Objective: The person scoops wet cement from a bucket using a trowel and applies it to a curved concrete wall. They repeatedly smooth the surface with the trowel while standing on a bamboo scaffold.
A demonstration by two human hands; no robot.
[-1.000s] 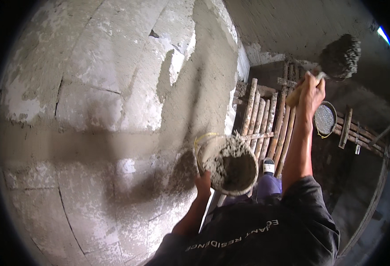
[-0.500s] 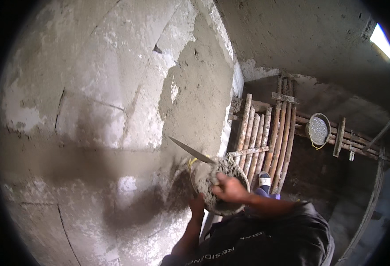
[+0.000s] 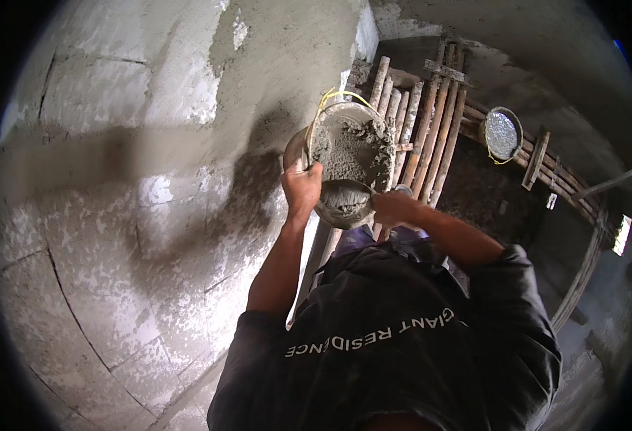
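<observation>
A bucket (image 3: 298, 147) of wet grey mortar (image 3: 348, 147) is in front of me, tipped so that its mouth faces me. My left hand (image 3: 302, 188) is closed on the left side of its rim. A yellow handle (image 3: 345, 93) stands up at its far edge. My right hand (image 3: 396, 209) is closed round the grip of a trowel, with the grip hidden in the fingers. The trowel's grey, mortar-smeared blade (image 3: 345, 200) lies across the near part of the bucket's mouth, pointing left toward my left hand.
On the left rises a wall (image 3: 100, 215), partly coated with darker fresh plaster (image 3: 280, 54). Wooden poles (image 3: 431, 136) form a platform ahead of me. A second bucket (image 3: 503, 134), holding a pale shiny liquid or slurry, stands at the right beside a short plank (image 3: 536, 158).
The trowel blade has come down from above the bucket's far left edge to its near side. My left hand now shows plainly at the rim. The view has shifted downward.
</observation>
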